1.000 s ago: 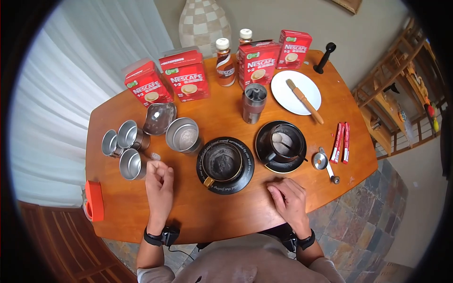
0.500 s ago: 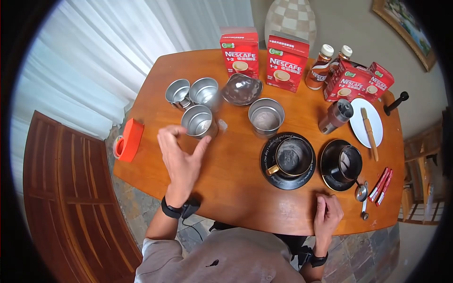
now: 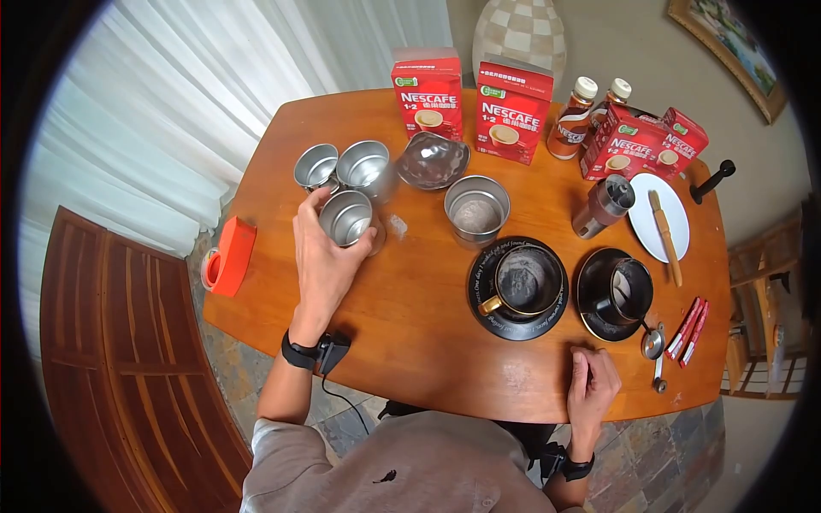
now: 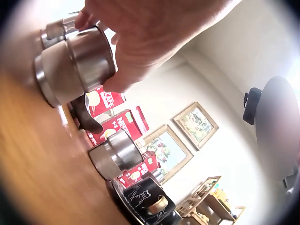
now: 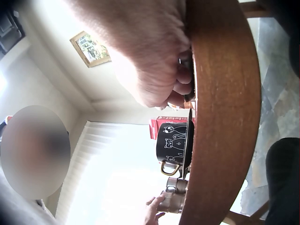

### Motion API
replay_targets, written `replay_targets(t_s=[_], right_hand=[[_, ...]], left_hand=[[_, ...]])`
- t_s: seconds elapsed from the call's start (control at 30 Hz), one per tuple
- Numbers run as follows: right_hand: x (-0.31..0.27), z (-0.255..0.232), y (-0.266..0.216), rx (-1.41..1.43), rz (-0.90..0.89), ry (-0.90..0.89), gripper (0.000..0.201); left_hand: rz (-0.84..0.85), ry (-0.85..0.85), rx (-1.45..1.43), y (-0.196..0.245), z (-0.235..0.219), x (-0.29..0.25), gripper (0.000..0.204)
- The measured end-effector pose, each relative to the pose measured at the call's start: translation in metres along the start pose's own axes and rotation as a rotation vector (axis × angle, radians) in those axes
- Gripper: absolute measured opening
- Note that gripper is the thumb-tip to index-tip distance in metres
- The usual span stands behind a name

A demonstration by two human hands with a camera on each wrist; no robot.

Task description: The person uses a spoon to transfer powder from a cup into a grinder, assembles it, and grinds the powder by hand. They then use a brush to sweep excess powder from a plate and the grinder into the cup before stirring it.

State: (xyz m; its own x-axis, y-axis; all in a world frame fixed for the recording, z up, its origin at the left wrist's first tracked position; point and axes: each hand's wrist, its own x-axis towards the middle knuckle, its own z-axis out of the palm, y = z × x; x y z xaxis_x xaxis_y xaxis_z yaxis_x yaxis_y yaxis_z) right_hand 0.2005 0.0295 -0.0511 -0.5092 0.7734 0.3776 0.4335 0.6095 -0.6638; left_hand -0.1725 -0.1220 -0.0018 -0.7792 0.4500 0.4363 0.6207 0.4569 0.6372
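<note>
My left hand [image 3: 325,256] reaches round a steel cup [image 3: 346,219], with the thumb at its right side and the fingers on the far left side. In the left wrist view this cup [image 4: 75,65] stands upright on the table, its rim between thumb and fingers. Two more steel cups [image 3: 364,165] [image 3: 316,164] stand just behind it. My right hand [image 3: 593,381] rests at the table's front edge with loosely curled fingers and holds nothing. Nearest to it is a black cup [image 3: 631,291] on a saucer, with a spoon inside.
A gold-handled black cup [image 3: 526,286] on a saucer and a larger steel cup [image 3: 476,210] stand mid-table. Behind are a shiny dish [image 3: 433,161], red Nescafe boxes [image 3: 513,120] and bottles [image 3: 571,120]. A grinder [image 3: 604,207], a plate with a brush [image 3: 664,238] and red sachets [image 3: 688,332] lie right.
The head view has turned left. My left hand lifted off the table, spread its fingers and moved forward onto the nearest steel cup. The right hand stays at the table edge.
</note>
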Motion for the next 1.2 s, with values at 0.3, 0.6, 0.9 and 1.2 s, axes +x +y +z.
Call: replay_targets(t_s=[0.3, 0.6, 0.9, 1.2], right_hand=[[0.002, 0.002, -0.003, 0.012, -0.009, 0.016, 0.006], [0.005, -0.043, -0.023, -0.076, -0.151, 0.323, 0.003], [0.177, -0.125, 0.131, -0.371, 0.249, 0.235, 0.035], [0.253, -0.096, 0.206, 0.056, 0.845, -0.166, 0.027]], left_hand=[[0.010, 0.106, 0.016, -0.031, -0.008, 0.005, 0.078], [0.114, 0.277, 0.136, -0.032, -0.023, -0.003, 0.056], [0.254, 0.235, -0.254, 0.020, -0.012, -0.037, 0.028], [0.264, 0.189, -0.288, 0.027, -0.008, -0.047, 0.027]])
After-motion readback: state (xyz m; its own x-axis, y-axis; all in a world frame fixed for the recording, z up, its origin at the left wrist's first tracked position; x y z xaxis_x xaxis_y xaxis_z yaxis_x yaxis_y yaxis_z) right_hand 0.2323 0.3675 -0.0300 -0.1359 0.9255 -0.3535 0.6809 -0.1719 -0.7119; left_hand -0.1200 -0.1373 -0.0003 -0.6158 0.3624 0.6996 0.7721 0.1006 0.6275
